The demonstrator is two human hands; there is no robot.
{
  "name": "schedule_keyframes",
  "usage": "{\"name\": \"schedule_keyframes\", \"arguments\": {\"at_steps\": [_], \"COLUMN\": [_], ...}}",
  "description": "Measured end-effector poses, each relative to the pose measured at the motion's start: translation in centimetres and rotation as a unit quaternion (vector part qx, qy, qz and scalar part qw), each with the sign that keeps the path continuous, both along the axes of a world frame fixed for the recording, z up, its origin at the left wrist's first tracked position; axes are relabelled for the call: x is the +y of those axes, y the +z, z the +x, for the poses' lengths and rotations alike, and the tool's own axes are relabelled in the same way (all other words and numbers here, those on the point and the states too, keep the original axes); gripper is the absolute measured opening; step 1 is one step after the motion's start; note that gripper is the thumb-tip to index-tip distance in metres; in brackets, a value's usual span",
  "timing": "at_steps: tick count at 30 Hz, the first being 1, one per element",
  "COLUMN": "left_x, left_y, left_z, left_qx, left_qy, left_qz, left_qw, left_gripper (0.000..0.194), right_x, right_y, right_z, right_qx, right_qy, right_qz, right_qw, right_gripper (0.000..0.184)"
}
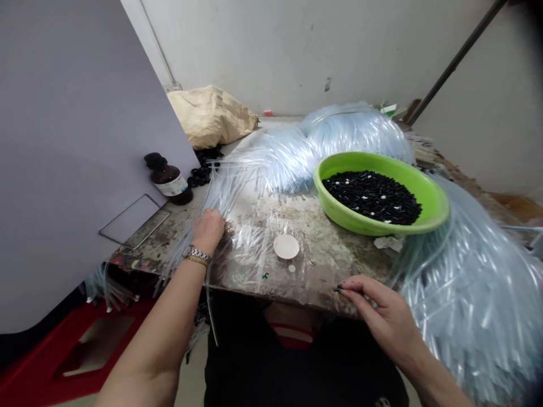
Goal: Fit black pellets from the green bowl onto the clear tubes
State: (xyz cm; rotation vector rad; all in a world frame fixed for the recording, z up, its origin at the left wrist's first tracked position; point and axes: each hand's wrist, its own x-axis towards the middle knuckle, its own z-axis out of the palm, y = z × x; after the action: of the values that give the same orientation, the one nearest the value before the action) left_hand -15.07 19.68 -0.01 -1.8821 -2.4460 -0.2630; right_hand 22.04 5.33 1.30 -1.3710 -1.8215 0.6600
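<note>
A pale, scuffed wall (254,45) stands behind a stained worktable (305,212), with a grey panel (76,124) rising at the left. From where I stand, the person's left hand (207,230) rests among the loose clear tubes (229,186) on the table's left side, its fingers curled downward; their tips are hidden, so I can't tell whether they have closed on any. The right hand (388,316), at the near edge right of centre, pinches a small black piece (338,288) between thumb and forefinger. Between the hands sits a little white dish (286,247). Farther right, a green basin (435,206) holds many black pieces (371,198) flecked with white bits. A thick bundle of clear tubing (356,130) lies beyond it, and another heap (475,288) spreads along the near right. At the far left, a dark bottle (172,183) stands near a cream cloth sack (212,116).
</note>
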Motion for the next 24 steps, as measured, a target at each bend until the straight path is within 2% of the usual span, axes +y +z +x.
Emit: {"name": "schedule_keyframes", "arguments": {"at_steps": [5,8,11,15,16,18,20,24], "left_x": [0.9,0.8,-0.5,-4.0,-5.0,-7.0,-8.8,-11.5], "left_y": [0.4,0.9,1.5,2.5,2.8,3.1,3.2,2.8], "left_z": [-0.1,-0.1,0.2,1.8,2.4,3.7,5.2,8.5], "left_qx": [-0.082,-0.169,-0.292,-0.434,-0.474,-0.624,-0.701,-0.771], "left_qy": [0.016,0.025,0.027,0.011,0.007,0.007,0.005,0.037], "left_qz": [0.042,0.082,0.112,0.13,0.132,0.138,0.114,0.018], "left_qw": [0.996,0.982,0.949,0.892,0.871,0.769,0.704,0.636], "left_gripper": [0.014,0.01,0.012,0.027,0.029,0.03,0.029,0.026], "right_x": [0.2,0.5,0.8,1.2,1.4,1.8,2.5,4.2], "right_y": [-0.1,0.0,0.1,0.2,0.2,0.2,0.3,0.4], "right_z": [-0.3,-0.6,-0.9,-1.2,-1.3,-1.5,-1.9,-3.0], "right_qx": [0.003,0.011,0.02,0.025,0.026,0.027,0.03,0.044], "right_qy": [0.002,0.007,0.016,0.02,0.02,0.022,0.025,0.026], "right_qz": [-0.001,0.003,0.002,-0.006,-0.008,-0.011,-0.012,-0.004], "right_qw": [1.0,1.0,1.0,0.999,0.999,0.999,0.999,0.999], "right_gripper": [0.017,0.016,0.014,0.014,0.014,0.014,0.013,0.011]}}
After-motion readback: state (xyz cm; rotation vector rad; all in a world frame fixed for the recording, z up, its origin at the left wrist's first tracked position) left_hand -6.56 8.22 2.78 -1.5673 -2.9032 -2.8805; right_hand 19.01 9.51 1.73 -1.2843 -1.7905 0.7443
